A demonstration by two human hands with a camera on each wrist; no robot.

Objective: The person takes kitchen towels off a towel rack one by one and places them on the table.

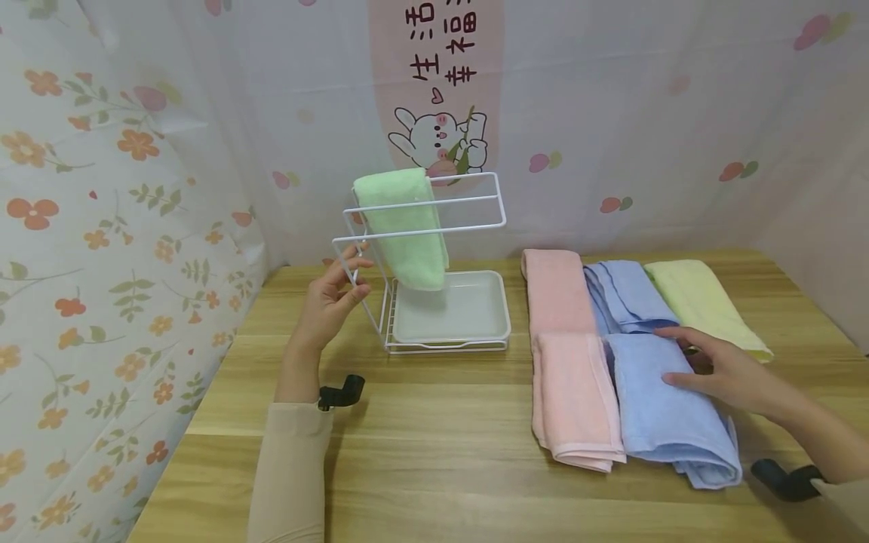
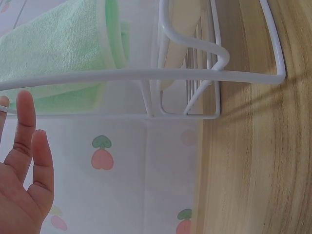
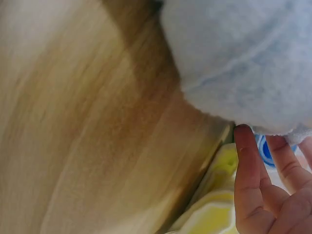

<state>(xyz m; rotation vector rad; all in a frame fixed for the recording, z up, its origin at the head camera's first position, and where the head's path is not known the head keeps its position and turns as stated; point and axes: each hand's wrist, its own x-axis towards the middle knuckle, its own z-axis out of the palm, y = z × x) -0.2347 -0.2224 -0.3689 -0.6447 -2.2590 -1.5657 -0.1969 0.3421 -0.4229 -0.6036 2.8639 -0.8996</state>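
Observation:
A white wire rack stands at the back, with a green towel draped over its top bars. My left hand holds the rack's left side wires between thumb and fingers. In the left wrist view, part of that hand shows beside a white bar. At the right, my right hand touches a folded blue towel, thumb on its top and a finger along its far edge. The right wrist view has fingertips right at the edge of the pale blue cloth; the thumb is hidden there.
A white tray sits in the rack's base. Beside the near blue towel lie a pink towel, another pink towel, a second blue towel and a yellow towel. Patterned cloth hangs behind the wooden table.

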